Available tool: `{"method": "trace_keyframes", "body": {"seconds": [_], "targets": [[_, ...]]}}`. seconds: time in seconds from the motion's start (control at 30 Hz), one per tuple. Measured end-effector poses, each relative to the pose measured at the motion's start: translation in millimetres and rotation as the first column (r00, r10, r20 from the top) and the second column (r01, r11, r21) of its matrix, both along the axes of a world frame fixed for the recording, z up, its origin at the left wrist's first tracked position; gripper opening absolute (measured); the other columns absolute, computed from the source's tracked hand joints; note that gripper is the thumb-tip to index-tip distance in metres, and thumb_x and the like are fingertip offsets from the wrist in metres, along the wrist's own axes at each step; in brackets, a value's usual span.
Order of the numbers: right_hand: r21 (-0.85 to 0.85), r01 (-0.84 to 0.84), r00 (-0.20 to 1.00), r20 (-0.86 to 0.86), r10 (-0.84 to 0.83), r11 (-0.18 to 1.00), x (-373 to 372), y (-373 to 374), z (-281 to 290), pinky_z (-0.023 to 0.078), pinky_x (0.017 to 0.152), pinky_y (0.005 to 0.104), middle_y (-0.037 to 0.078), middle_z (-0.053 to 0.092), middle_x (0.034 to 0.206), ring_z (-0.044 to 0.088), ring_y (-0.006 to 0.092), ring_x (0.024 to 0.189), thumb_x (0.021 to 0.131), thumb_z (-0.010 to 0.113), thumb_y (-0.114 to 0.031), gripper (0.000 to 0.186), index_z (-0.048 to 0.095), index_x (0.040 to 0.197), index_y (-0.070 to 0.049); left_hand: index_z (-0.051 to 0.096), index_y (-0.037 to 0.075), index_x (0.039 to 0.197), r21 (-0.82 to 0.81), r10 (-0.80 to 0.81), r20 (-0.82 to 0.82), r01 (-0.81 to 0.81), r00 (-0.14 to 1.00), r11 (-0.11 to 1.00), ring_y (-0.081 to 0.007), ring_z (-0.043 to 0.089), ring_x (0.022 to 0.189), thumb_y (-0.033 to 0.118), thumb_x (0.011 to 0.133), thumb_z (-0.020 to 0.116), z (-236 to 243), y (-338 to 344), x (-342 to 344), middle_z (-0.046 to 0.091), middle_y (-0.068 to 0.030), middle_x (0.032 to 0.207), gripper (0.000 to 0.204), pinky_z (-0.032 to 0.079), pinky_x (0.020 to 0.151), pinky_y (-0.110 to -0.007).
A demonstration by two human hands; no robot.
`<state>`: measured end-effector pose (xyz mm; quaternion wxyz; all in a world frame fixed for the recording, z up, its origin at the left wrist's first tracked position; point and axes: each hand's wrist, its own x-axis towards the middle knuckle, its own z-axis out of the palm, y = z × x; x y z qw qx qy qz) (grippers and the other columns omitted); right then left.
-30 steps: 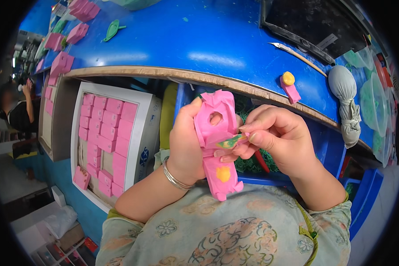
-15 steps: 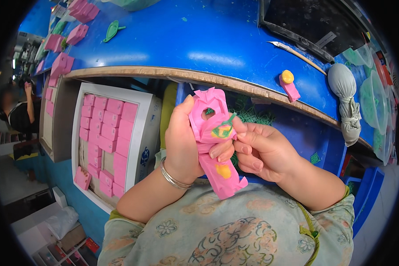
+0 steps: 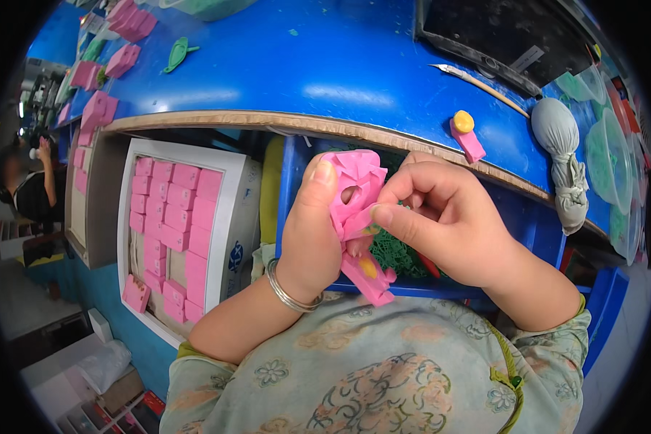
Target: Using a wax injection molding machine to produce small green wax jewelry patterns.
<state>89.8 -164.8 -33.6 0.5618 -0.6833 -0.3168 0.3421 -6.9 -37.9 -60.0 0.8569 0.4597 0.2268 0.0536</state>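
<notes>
Above the open blue drawer, my left hand (image 3: 307, 235) is closed round a pink rubber mould (image 3: 356, 177), thumb along its left side. The flexible mould is bent, with folded edges and a round hole in its upper part. Its lower flap hangs down and bears a yellow patch (image 3: 368, 268). My right hand (image 3: 459, 228) pinches the mould's right edge between thumb and forefinger. A bit of green shows beside that thumb tip; most of it is hidden.
Green lattice-like pieces (image 3: 401, 253) lie in the blue drawer (image 3: 542, 228). Left stands a white-rimmed box (image 3: 229, 206) of pink blocks. On the blue table are a pointed-blade knife (image 3: 481, 87), a yellow-topped pink block (image 3: 469, 139) and a tied grey cloth bag (image 3: 557, 137). Another person sits far left.
My right hand has moved up along the mould's right edge and turned knuckles-up. The mould has bent inward, and the green piece on it, plain before, is now almost covered.
</notes>
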Motion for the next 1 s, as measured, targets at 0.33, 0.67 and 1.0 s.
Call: {"method": "trace_keyframes", "body": {"seconds": [0.33, 0.67, 1.0], "targets": [[0.210, -0.053, 0.807, 0.585, -0.082, 0.976, -4.2, -2.7, 1.4, 0.033, 0.051, 0.0257, 0.003, 0.049, 0.066, 0.043, 0.0144, 0.057, 0.065, 0.075, -0.005, 0.015, 0.064, 0.074, -0.006, 0.028, 0.006, 0.130, 0.606, -0.340, 0.108, 0.209, 0.934, 0.768, -0.0144, 0.053, 0.096, 0.008, 0.061, 0.079, -3.9, 11.0, -7.9, 0.049, -0.0095, 0.109, 0.086, 0.046, 0.080, -0.028], [0.131, -0.058, 0.457, 0.885, -0.091, 0.990, -41.0, 3.5, 8.4, 0.036, 0.043, 0.0297, 0.005, 0.042, 0.064, 0.047, 0.0171, 0.055, 0.051, 0.059, -0.011, 0.011, 0.053, 0.060, -0.008, 0.042, 0.005, 0.119, 0.336, -0.202, 0.101, 0.158, 0.974, 0.928, -0.0139, 0.054, 0.093, 0.011, 0.073, 0.069, -12.4, 1.5, -8.5, 0.054, -0.0075, 0.103, 0.054, 0.045, 0.081, -0.028], [0.227, -0.041, 0.690, 0.711, -0.136, 0.973, 2.0, -8.0, 27.7, 0.041, 0.055, 0.0255, 0.009, 0.056, 0.082, 0.050, 0.0137, 0.063, 0.071, 0.065, 0.004, 0.025, 0.057, 0.094, 0.003, 0.043, 0.004, 0.114, 0.059, -0.209, 0.125, 0.203, 0.970, 0.977, -0.0082, 0.050, 0.055, 0.038, 0.091, 0.050, -11.3, 13.5, -7.0, 0.059, -0.0068, 0.081, 0.041, 0.043, 0.050, -0.021]]}}
